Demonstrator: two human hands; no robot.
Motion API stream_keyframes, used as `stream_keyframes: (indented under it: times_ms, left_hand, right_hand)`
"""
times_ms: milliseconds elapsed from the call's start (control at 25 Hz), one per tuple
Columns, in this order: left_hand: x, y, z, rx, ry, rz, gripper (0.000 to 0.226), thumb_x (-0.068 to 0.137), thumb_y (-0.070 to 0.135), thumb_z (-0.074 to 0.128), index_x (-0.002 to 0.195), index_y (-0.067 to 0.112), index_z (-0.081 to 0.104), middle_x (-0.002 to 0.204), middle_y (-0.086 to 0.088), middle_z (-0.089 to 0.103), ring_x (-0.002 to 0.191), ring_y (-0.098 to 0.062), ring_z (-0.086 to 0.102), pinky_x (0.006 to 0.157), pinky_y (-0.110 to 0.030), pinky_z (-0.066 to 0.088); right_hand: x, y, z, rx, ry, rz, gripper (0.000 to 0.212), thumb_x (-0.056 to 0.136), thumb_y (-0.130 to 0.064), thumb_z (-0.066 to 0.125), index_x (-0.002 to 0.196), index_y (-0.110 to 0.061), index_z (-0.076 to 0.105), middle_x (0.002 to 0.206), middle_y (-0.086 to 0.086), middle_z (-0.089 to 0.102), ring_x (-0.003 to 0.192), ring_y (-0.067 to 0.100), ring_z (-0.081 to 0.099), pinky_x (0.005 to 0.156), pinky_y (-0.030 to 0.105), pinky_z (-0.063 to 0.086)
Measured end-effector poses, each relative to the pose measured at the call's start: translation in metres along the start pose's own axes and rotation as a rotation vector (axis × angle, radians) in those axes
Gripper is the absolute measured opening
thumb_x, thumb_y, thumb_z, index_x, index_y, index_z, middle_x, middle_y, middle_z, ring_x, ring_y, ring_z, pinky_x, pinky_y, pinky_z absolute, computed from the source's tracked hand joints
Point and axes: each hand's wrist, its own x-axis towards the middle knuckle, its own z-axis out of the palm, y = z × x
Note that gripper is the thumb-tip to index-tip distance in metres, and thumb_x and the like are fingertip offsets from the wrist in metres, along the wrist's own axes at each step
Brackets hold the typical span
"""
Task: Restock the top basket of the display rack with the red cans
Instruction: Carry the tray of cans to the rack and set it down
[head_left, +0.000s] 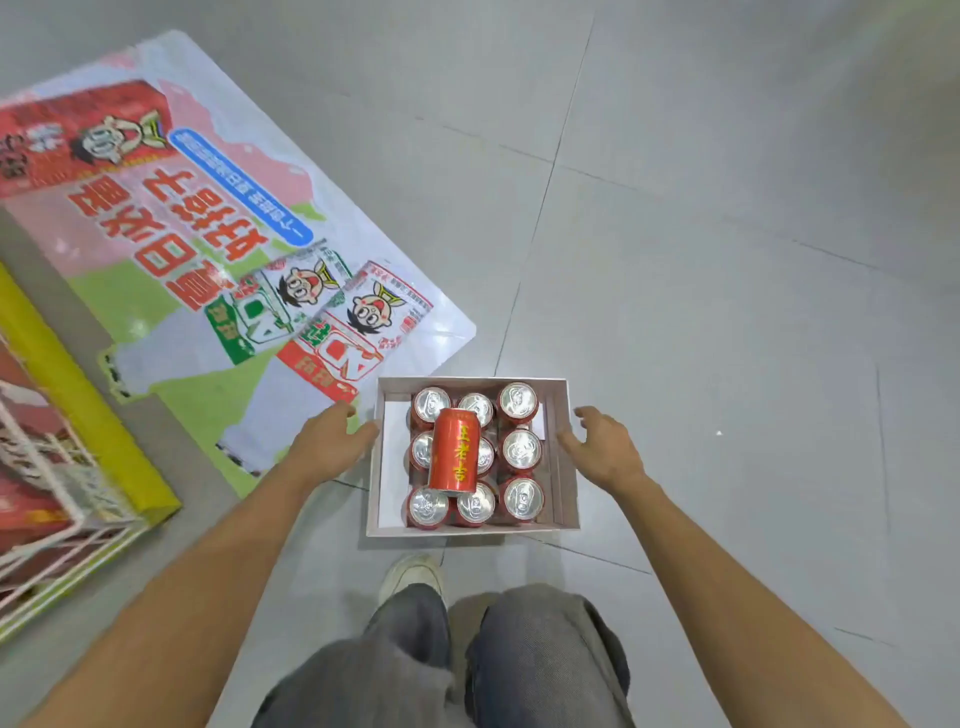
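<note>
Flanking box (569, 499) walls, left hand (332, 441), right hand (605, 452), both spread, empty, red cans (453, 449) inside, floor (727, 260) around.

One view, from head. Looks almost straight down at floor (727, 208). High over box (567, 499), which sits low in middle of picture. Left hand (324, 441) and right hand (605, 452) reach in from bottom corners. Knees (540, 654) at bottom edge. Rack (52, 519) at left edge, poster (208, 234) top left. Wide lens bends floor lines.
</note>
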Motion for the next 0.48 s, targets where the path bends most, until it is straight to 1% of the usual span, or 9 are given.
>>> stream_keyframes:
  times_ms: [40, 80, 120, 200, 280, 360, 400, 440, 480]
  left_hand:
    - [0.006, -0.008, 0.013, -0.063, 0.004, -0.031, 0.064, 0.101, 0.05, 0.059, 0.148, 0.006, 0.052, 0.144, -0.016, 0.061, 0.132, -0.036, 0.057, 0.105, -0.04, 0.044]
    - [0.008, -0.013, 0.024, -0.157, 0.013, -0.063, 0.062, 0.101, 0.049, 0.059, 0.146, 0.006, 0.054, 0.14, -0.015, 0.064, 0.13, -0.035, 0.059, 0.104, -0.039, 0.044]
    - [0.013, -0.019, 0.039, -0.225, 0.026, -0.054, 0.058, 0.101, 0.049, 0.059, 0.141, 0.007, 0.058, 0.134, -0.013, 0.067, 0.126, -0.034, 0.062, 0.103, -0.04, 0.046]
    - [0.013, -0.026, 0.066, -0.356, 0.063, -0.032, 0.046, 0.101, 0.049, 0.058, 0.126, 0.011, 0.065, 0.12, -0.009, 0.072, 0.115, -0.032, 0.067, 0.098, -0.043, 0.05]
    - [0.016, -0.03, 0.084, -0.496, 0.136, -0.047, 0.038, 0.103, 0.044, 0.056, 0.116, 0.01, 0.068, 0.112, -0.011, 0.073, 0.109, -0.032, 0.068, 0.094, -0.044, 0.051]
    - [0.027, -0.037, 0.095, -0.582, 0.198, -0.058, 0.032, 0.103, 0.037, 0.056, 0.111, 0.009, 0.071, 0.11, -0.014, 0.074, 0.104, -0.032, 0.068, 0.092, -0.044, 0.053]
    - [0.029, -0.038, 0.097, -0.604, 0.213, -0.055, 0.033, 0.1, 0.038, 0.057, 0.107, 0.008, 0.072, 0.106, -0.013, 0.075, 0.098, -0.031, 0.068, 0.089, -0.044, 0.053]
    - [0.033, -0.04, 0.099, -0.613, 0.233, -0.044, 0.039, 0.095, 0.043, 0.058, 0.099, 0.006, 0.071, 0.097, -0.01, 0.074, 0.09, -0.029, 0.065, 0.084, -0.043, 0.053]
    - [0.033, -0.041, 0.099, -0.612, 0.256, -0.045, 0.048, 0.09, 0.05, 0.058, 0.091, 0.003, 0.068, 0.087, -0.008, 0.069, 0.081, -0.024, 0.06, 0.078, -0.04, 0.049]
  right_hand:
    - [0.005, 0.006, 0.014, 0.098, 0.032, -0.003, 0.057, 0.1, -0.043, 0.057, 0.147, -0.012, 0.051, 0.14, 0.01, 0.062, 0.128, 0.028, 0.059, 0.102, 0.04, 0.05]
    - [0.007, 0.008, 0.023, 0.214, 0.028, 0.016, 0.051, 0.099, -0.042, 0.058, 0.143, -0.015, 0.055, 0.134, 0.006, 0.065, 0.124, 0.027, 0.062, 0.098, 0.038, 0.051]
    - [0.01, 0.011, 0.037, 0.321, 0.047, 0.018, 0.044, 0.099, -0.041, 0.058, 0.137, -0.019, 0.059, 0.127, 0.0, 0.068, 0.118, 0.024, 0.065, 0.096, 0.038, 0.052]
    - [0.011, 0.015, 0.057, 0.512, 0.103, 0.054, 0.029, 0.098, -0.04, 0.059, 0.124, -0.028, 0.065, 0.116, -0.009, 0.071, 0.109, 0.018, 0.067, 0.097, 0.042, 0.054]
    - [0.016, 0.021, 0.069, 0.637, 0.152, 0.08, 0.024, 0.096, -0.041, 0.06, 0.117, -0.031, 0.068, 0.11, -0.011, 0.073, 0.105, 0.015, 0.069, 0.097, 0.046, 0.056]
    - [0.025, 0.025, 0.075, 0.719, 0.119, 0.114, 0.024, 0.095, -0.042, 0.06, 0.115, -0.034, 0.07, 0.109, -0.01, 0.075, 0.103, 0.017, 0.072, 0.094, 0.047, 0.058]
    - [0.027, 0.025, 0.075, 0.745, 0.091, 0.137, 0.021, 0.096, -0.041, 0.059, 0.113, -0.035, 0.071, 0.107, -0.008, 0.076, 0.101, 0.018, 0.073, 0.091, 0.046, 0.06]
    - [0.03, 0.025, 0.074, 0.762, 0.074, 0.149, 0.018, 0.099, -0.037, 0.057, 0.11, -0.035, 0.071, 0.105, -0.007, 0.076, 0.099, 0.018, 0.073, 0.086, 0.044, 0.061]
    - [0.031, 0.024, 0.073, 0.775, 0.065, 0.164, 0.016, 0.102, -0.033, 0.055, 0.107, -0.033, 0.071, 0.102, -0.007, 0.076, 0.096, 0.016, 0.072, 0.08, 0.038, 0.061]
